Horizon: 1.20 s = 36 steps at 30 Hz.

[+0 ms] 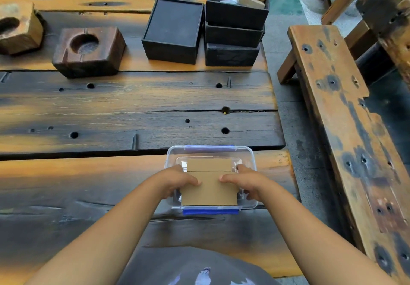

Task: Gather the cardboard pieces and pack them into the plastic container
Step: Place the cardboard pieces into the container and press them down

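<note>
A clear plastic container [248, 158] with blue clips stands on the wooden table near its right end, close to me. Brown cardboard pieces [209, 192] lie inside it, one flat piece on top and another [208, 165] showing behind it. My left hand [177, 179] grips the left edge of the top cardboard piece with its thumb on top. My right hand [244, 181] holds the right edge the same way. Both hands reach into the container.
At the back of the table [133, 98] an open black box [174, 30] sits beside a stack of black boxes [235, 34], the top one holding blocks and papers. Two wooden blocks with round hollows [88, 51] lie at the left. A wooden bench [337, 107] runs along the right.
</note>
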Each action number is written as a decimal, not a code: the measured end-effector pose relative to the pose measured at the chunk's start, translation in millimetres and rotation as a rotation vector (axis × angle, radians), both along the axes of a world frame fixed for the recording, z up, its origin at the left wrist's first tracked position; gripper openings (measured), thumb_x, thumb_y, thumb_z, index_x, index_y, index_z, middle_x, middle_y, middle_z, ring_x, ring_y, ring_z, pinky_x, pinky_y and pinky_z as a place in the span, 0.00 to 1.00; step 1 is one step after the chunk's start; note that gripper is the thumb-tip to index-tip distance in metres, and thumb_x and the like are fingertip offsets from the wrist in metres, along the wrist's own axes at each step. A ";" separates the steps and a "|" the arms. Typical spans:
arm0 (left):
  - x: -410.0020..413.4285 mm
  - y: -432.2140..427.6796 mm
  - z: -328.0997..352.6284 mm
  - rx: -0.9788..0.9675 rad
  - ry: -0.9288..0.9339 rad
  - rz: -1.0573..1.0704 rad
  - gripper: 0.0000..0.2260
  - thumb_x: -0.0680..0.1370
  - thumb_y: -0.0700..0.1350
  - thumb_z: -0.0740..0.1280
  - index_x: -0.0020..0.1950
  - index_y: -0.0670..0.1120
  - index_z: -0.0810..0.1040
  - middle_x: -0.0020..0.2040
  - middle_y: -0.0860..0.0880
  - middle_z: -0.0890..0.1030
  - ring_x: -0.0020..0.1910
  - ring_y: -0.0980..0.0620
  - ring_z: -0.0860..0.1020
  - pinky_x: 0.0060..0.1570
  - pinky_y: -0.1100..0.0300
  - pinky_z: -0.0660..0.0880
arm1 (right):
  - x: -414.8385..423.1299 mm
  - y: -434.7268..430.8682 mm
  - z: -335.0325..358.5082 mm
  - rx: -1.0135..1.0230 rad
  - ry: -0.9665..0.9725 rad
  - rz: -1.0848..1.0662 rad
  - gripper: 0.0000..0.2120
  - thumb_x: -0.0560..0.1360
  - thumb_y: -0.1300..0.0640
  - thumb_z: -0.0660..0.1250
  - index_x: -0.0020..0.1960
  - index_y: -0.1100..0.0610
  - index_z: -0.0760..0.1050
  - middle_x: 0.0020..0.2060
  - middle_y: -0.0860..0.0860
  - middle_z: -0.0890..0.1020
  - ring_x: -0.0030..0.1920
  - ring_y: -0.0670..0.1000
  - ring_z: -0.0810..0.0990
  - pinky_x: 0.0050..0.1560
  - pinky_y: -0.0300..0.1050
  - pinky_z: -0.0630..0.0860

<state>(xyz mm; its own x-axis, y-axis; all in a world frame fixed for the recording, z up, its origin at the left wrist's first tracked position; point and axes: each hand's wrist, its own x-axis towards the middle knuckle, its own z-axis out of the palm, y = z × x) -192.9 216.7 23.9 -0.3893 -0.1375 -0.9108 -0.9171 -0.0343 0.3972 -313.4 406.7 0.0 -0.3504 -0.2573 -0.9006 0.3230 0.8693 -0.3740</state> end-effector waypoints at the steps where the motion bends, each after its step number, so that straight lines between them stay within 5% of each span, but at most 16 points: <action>1: -5.0 -1.0 0.9 -0.095 0.018 -0.134 0.17 0.73 0.49 0.73 0.57 0.47 0.72 0.45 0.51 0.78 0.38 0.54 0.75 0.29 0.62 0.71 | -2.4 -2.2 1.7 -0.002 0.048 0.068 0.37 0.68 0.40 0.72 0.71 0.51 0.62 0.53 0.49 0.74 0.43 0.50 0.75 0.47 0.50 0.75; 3: -15.3 -5.0 3.5 -0.183 0.011 -0.328 0.21 0.72 0.53 0.74 0.58 0.46 0.71 0.47 0.51 0.77 0.39 0.54 0.75 0.29 0.64 0.72 | -6.7 -9.9 3.9 -0.007 0.154 0.202 0.35 0.68 0.41 0.73 0.69 0.54 0.66 0.56 0.48 0.75 0.49 0.50 0.78 0.46 0.47 0.77; 8: -29.1 -14.5 -2.8 -0.132 -0.098 -0.485 0.32 0.69 0.54 0.77 0.68 0.43 0.71 0.66 0.46 0.75 0.63 0.45 0.74 0.66 0.50 0.72 | -16.1 -17.1 4.2 0.027 0.125 0.322 0.31 0.68 0.40 0.74 0.65 0.55 0.73 0.57 0.49 0.78 0.46 0.46 0.78 0.38 0.41 0.72; 10: -30.5 -15.0 -5.9 -0.084 -0.119 -0.473 0.33 0.68 0.54 0.78 0.68 0.43 0.71 0.67 0.46 0.75 0.65 0.46 0.73 0.69 0.50 0.68 | -16.5 -14.0 -0.2 0.015 0.098 0.333 0.33 0.67 0.41 0.75 0.67 0.55 0.73 0.59 0.49 0.79 0.51 0.49 0.80 0.48 0.44 0.77; 14: -30.0 -15.3 -10.4 -0.136 -0.120 -0.556 0.36 0.67 0.57 0.78 0.69 0.44 0.71 0.66 0.46 0.77 0.64 0.45 0.74 0.69 0.50 0.69 | -17.4 -12.8 -3.2 0.002 0.127 0.381 0.39 0.65 0.38 0.76 0.69 0.56 0.71 0.63 0.51 0.77 0.59 0.53 0.80 0.63 0.51 0.76; 18: -30.4 -17.5 -12.8 -0.112 -0.079 -0.516 0.31 0.68 0.55 0.77 0.67 0.44 0.75 0.63 0.46 0.78 0.62 0.45 0.76 0.67 0.49 0.71 | -18.6 -12.7 -0.1 -0.057 0.112 0.371 0.34 0.67 0.42 0.76 0.67 0.54 0.73 0.63 0.50 0.77 0.58 0.53 0.80 0.61 0.52 0.78; 22: -30.8 -17.3 -15.7 -0.138 -0.062 -0.544 0.29 0.69 0.54 0.77 0.66 0.46 0.77 0.63 0.47 0.79 0.62 0.46 0.77 0.67 0.49 0.71 | -15.3 -11.9 -1.3 -0.020 0.156 0.394 0.40 0.66 0.41 0.77 0.70 0.57 0.68 0.66 0.51 0.73 0.62 0.54 0.78 0.64 0.52 0.76; 30: -26.2 -16.9 -14.6 -0.194 -0.043 -0.589 0.36 0.68 0.60 0.76 0.70 0.45 0.73 0.68 0.49 0.76 0.66 0.47 0.74 0.70 0.51 0.68 | -19.5 -9.6 0.6 -0.064 0.149 0.397 0.39 0.66 0.38 0.76 0.71 0.55 0.71 0.68 0.49 0.69 0.65 0.54 0.75 0.67 0.53 0.73; 36: -24.0 -12.7 -18.6 -0.246 -0.020 -0.603 0.36 0.67 0.60 0.76 0.69 0.45 0.73 0.67 0.48 0.76 0.64 0.47 0.75 0.63 0.56 0.70 | -16.2 -7.6 -6.0 -0.047 0.195 0.427 0.38 0.66 0.37 0.75 0.69 0.55 0.73 0.65 0.51 0.74 0.62 0.54 0.77 0.64 0.50 0.75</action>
<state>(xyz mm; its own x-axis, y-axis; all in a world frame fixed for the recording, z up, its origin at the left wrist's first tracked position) -216.9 204.0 5.3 -0.4467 -0.1055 -0.8884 -0.7541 0.5787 0.3104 -329.6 399.1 -6.0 -0.3656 -0.4536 -0.8127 -0.1397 0.8901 -0.4339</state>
